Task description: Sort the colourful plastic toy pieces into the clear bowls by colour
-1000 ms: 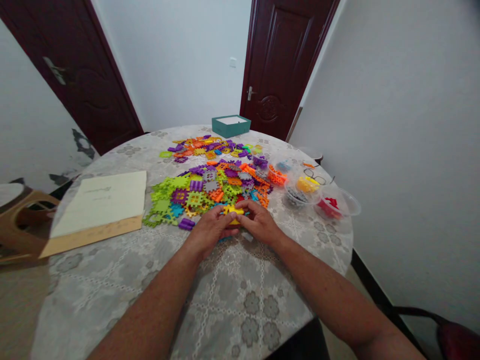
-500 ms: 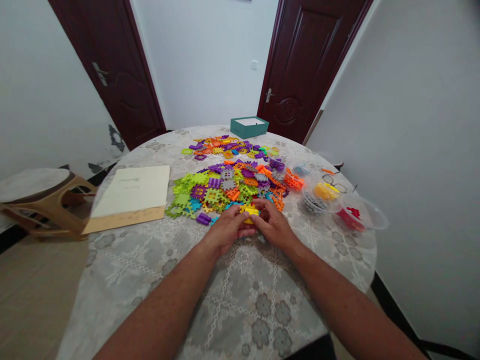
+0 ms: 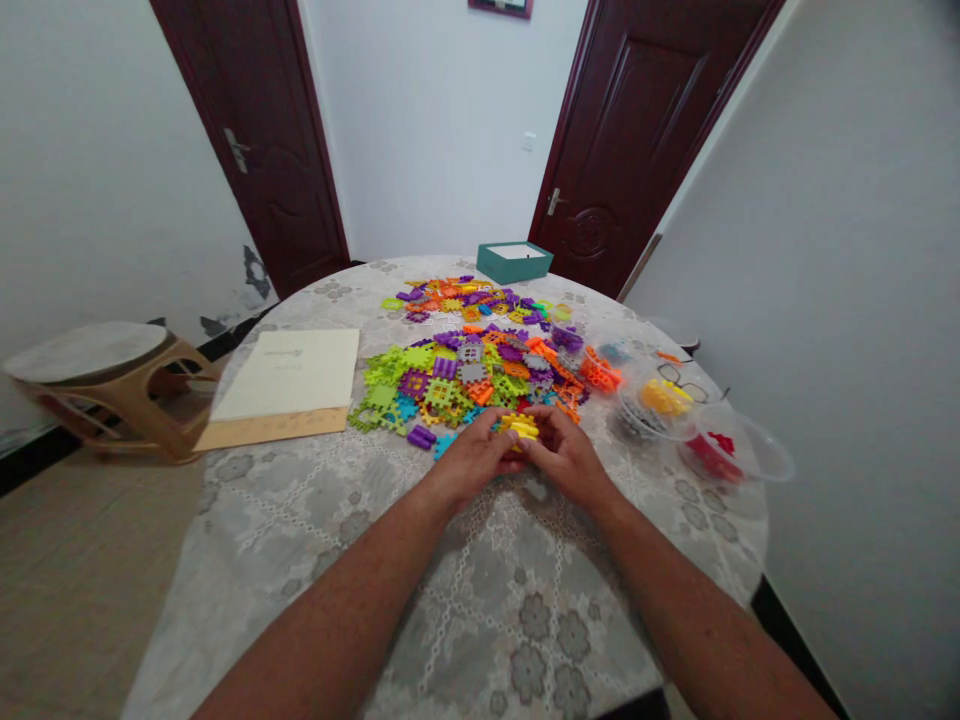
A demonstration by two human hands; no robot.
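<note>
Between my two hands is a yellow plastic building piece (image 3: 520, 430) with ridges, held just above the table at the near edge of a pile. My left hand (image 3: 484, 450) grips it from the left, thumb on top. From the right, my right hand (image 3: 562, 452) closes on the same piece, its thumb near the left one. Fingers cover part of the piece. Right beyond lies a heap of interlocking plastic building pieces (image 3: 442, 385) in green, purple, orange, grey and blue. A purple piece (image 3: 421, 437) rests by my left hand.
A second heap of pieces (image 3: 450, 303) lies farther back, before a teal box (image 3: 514, 263). To the right stand clear tubs with orange pieces (image 3: 600, 370), yellow pieces (image 3: 666, 397) and red pieces (image 3: 714, 455), beside eyeglasses (image 3: 682, 383). A cream folder (image 3: 289, 375) lies left.
The whole view has shifted slightly, so the table and hands appear farther right. Both hands still hold the yellow piece, with its ridges now showing more plainly.
</note>
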